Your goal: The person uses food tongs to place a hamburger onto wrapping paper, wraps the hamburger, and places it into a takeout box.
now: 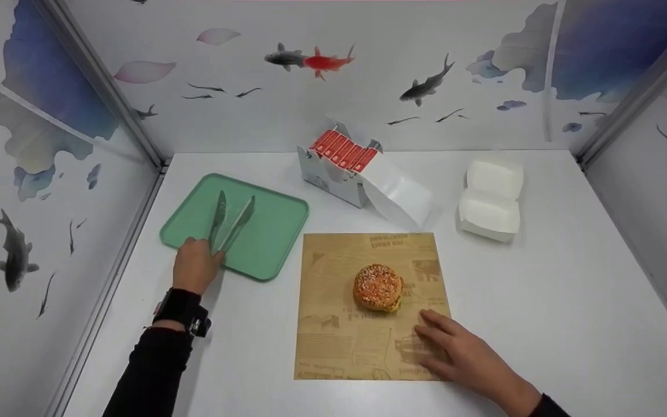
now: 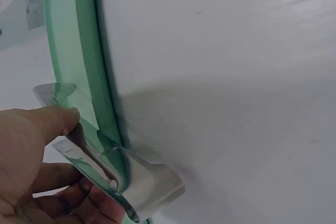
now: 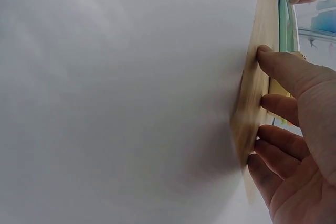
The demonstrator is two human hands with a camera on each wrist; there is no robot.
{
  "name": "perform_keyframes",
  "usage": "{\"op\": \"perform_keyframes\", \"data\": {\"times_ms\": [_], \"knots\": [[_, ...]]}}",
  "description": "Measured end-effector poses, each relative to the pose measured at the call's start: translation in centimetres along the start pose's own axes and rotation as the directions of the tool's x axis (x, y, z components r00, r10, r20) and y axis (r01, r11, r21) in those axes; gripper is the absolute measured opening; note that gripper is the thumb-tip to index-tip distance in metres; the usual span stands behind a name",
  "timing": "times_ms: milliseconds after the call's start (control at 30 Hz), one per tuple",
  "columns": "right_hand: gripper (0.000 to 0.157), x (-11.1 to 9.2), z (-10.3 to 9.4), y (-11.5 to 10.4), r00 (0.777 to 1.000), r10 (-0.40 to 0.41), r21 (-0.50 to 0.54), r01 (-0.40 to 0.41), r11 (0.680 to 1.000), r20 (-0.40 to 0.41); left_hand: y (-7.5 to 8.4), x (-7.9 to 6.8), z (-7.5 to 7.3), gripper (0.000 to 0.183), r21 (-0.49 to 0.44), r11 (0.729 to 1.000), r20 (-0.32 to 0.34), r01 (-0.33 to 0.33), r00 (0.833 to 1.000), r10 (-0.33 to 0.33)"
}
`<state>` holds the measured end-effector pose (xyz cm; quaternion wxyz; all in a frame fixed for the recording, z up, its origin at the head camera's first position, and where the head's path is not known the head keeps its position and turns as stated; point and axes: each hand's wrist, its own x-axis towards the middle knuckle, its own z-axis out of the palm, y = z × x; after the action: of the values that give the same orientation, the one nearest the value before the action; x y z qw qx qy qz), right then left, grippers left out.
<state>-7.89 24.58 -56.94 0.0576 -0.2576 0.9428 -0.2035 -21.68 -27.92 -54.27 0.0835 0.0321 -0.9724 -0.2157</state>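
Observation:
My left hand [image 1: 195, 267] grips a pair of metal tongs [image 1: 245, 215] at the near edge of the green tray [image 1: 275, 231]. The tongs' two arms stand apart over the tray, with nothing between their tips. In the left wrist view the thumb lies on one side of the tongs [image 2: 157, 184] and the other fingers curl beneath. A sesame-bun burger [image 1: 377, 287] sits on a printed brown paper sheet [image 1: 327, 353]. My right hand [image 1: 472, 359] rests its spread fingertips on the sheet's right side, below and right of the burger.
Behind the paper stands an opened carton [image 1: 333, 178] with red-printed packets [image 1: 342, 149] and a translucent white sheet [image 1: 397, 191] hanging out. An opened white takeaway box [image 1: 490, 214] lies at the back right. Walls with painted fish border the white table [image 1: 576, 289].

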Motion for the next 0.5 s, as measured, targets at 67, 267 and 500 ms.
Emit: {"op": "perform_keyframes", "data": {"times_ms": [67,267,500], "knots": [[0.053,-0.1,0.0,0.0,1.0,-0.006,-0.004,0.006,1.0,-0.003,0.3,-0.1,0.0,0.033,0.01,1.0,-0.012,0.006,1.0,-0.006],[0.054,-0.1,0.0,-0.1,1.0,0.003,0.015,-0.003,1.0,0.012,2.9,0.3,0.7,0.038,0.084,0.993,-0.106,-0.084,0.99,0.092],[0.054,-0.3,0.0,-0.2,1.0,0.019,0.03,-0.02,0.999,0.02,8.5,0.8,2.9,0.022,0.109,0.942,-0.089,-0.318,0.94,0.328]]}}
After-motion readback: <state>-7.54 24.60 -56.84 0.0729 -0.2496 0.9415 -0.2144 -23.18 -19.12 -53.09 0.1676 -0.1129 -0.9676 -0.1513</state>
